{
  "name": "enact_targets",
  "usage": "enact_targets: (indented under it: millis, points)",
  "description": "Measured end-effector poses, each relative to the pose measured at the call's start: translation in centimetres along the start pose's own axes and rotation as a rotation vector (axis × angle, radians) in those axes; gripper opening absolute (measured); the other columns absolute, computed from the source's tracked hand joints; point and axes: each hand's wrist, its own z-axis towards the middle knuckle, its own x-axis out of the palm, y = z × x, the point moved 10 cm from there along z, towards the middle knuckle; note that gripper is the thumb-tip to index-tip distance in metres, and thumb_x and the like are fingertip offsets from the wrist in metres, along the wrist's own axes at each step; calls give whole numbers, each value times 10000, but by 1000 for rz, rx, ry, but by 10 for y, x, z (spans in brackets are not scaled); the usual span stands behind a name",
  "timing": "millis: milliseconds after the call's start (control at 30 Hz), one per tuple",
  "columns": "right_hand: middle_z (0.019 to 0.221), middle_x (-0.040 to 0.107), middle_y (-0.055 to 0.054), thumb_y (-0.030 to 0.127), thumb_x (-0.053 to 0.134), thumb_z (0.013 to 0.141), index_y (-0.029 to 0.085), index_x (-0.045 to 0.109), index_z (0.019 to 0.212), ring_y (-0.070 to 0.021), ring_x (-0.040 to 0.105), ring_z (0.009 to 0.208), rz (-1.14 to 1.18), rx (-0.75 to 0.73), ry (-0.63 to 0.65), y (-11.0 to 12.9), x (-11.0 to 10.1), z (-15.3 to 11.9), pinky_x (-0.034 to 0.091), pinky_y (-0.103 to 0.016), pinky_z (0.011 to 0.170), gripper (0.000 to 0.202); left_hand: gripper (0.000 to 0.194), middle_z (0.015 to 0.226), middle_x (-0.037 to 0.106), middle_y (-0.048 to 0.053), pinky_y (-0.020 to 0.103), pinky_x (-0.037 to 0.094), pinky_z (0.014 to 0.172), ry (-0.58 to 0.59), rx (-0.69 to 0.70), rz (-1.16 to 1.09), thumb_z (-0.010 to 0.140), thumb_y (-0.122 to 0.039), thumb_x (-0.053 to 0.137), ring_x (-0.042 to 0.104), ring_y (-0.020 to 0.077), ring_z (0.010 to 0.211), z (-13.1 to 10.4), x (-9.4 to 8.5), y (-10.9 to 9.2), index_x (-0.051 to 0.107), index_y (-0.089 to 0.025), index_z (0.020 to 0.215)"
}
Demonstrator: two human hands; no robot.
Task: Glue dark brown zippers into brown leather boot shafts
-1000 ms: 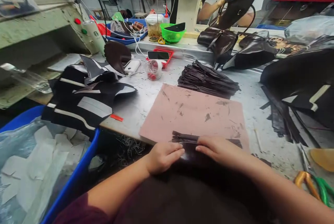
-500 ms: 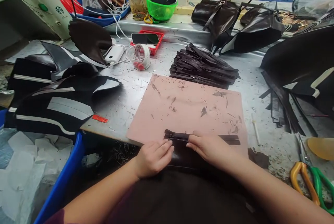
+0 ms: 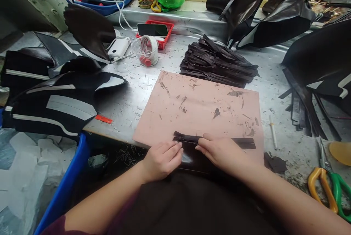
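A dark brown zipper (image 3: 188,138) lies along the front edge of a pink board (image 3: 197,103), over the rim of a shiny dark leather piece (image 3: 189,159) that hangs towards my lap. At the zipper's left end, my left hand (image 3: 163,159) is closed in a pinch, its fingertips on the edge where zipper and leather meet. My right hand (image 3: 221,154) pinches the same strip near its middle, and the zipper's far end sticks out to the right of it. The fingers hide part of the joined edge. Behind the board lies a thick pile of dark zippers (image 3: 216,61).
Black leather panels with pale strips (image 3: 55,109) lie on the left, above a blue bin (image 3: 61,187) of scraps. Scissors (image 3: 323,180) with orange and green handles rest at right. A red tray (image 3: 167,37) with a phone, a tape roll (image 3: 148,46) and bags (image 3: 238,6) stand behind.
The view has tilted and shifted slightly, so the bench objects sit higher in the picture. Both hands keep nearly the same pinch on the zipper and leather edge.
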Motion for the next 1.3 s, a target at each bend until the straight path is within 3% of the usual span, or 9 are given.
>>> enact_targets:
  millis: [133, 300, 400, 533, 867, 1067, 1200, 1300]
  points:
    - [751, 570, -10, 324, 335, 903, 189, 565, 772, -98, 523, 506, 17, 3, -8, 0, -2, 1, 301, -224, 470, 297, 133, 937, 671, 30, 270, 440, 639, 42, -4, 26, 781, -106, 511, 582, 163, 801, 0, 4, 4, 613, -138, 860]
    - [762, 587, -17, 308, 329, 906, 186, 566, 780, -120, 557, 586, 73, 36, -10, -3, -6, 2, 358, -223, 534, 295, 199, 1005, 657, -19, 292, 358, 652, 130, -109, 14, 766, -102, 456, 523, 138, 728, 0, 6, 15, 617, -175, 857]
    - [779, 593, -22, 306, 337, 904, 186, 573, 798, -120, 561, 593, 60, 51, -13, -3, -6, 3, 354, -225, 536, 285, 263, 1019, 650, 14, 323, 342, 718, 193, -141, -29, 792, -249, 435, 511, 163, 762, 0, 10, 15, 614, -167, 967]
    - [801, 596, -26, 306, 340, 902, 183, 585, 824, -122, 565, 584, 21, 47, 9, -2, -5, 4, 337, -230, 514, 284, 487, 1026, 643, 42, 351, 323, 772, 238, -119, 21, 821, -485, 406, 506, 203, 823, -1, 15, 10, 560, -143, 1132]
    - [802, 587, -29, 318, 312, 905, 196, 598, 832, -121, 566, 544, -42, 110, 26, -6, -6, 3, 329, -232, 485, 319, 367, 1022, 638, 44, 345, 307, 756, 263, -141, 75, 846, -384, 424, 500, 170, 766, 0, 18, 11, 584, -168, 1095]
    - [779, 601, -64, 306, 305, 898, 182, 599, 876, -173, 598, 585, -124, 109, 24, 0, -7, 4, 349, -250, 484, 320, 578, 889, 632, 55, 367, 309, 770, 282, -96, 113, 806, -595, 382, 512, 193, 757, 13, 24, 2, 555, -153, 1135]
    - [735, 617, -87, 456, 386, 846, 143, 604, 814, -224, 601, 665, -161, 195, -24, -22, -18, -9, 399, -308, 595, 383, 603, 1031, 602, 105, 359, 335, 839, 308, 21, 68, 812, -588, 378, 517, 237, 920, 20, 32, -11, 593, -74, 1042]
    - [709, 621, -52, 410, 414, 834, 166, 582, 725, -189, 580, 656, -48, 243, -19, -44, -19, -21, 391, -300, 637, 315, 629, 1112, 572, 167, 340, 385, 820, 342, 105, 56, 812, -589, 370, 529, 263, 970, 21, 38, -21, 597, -34, 1004]
